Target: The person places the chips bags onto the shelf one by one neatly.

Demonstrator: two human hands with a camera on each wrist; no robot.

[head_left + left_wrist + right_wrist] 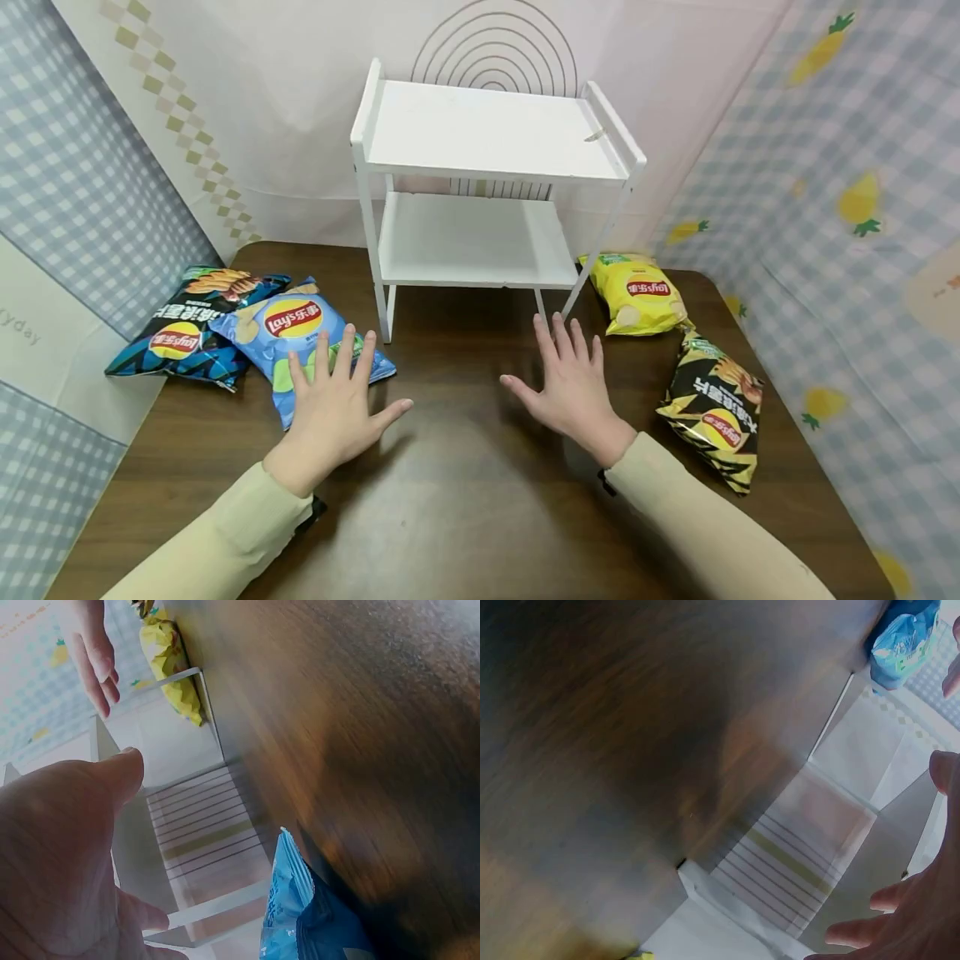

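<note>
My left hand (330,417) hovers over the table with its fingers spread, overlapping the light blue Lay's chip bag (258,333) in the head view. Under that bag's left side lies a dark blue and black chip bag (168,321). On the other side, my right hand (573,392) is held palm down, fingers straight, with nothing in it. Right of it are a yellow Lay's bag (637,296) by the rack's leg and a black and gold bag (716,408) nearer me. A white two-tier rack (487,129) stands at the back, in front of both hands.
The rack's lower shelf (472,237) is bare, as is its top. Brown wooden table (450,500) lies under everything. Patterned cloth (862,275) hangs at the right, checked cloth (82,142) at the left, and a pale curtain (300,100) behind the rack.
</note>
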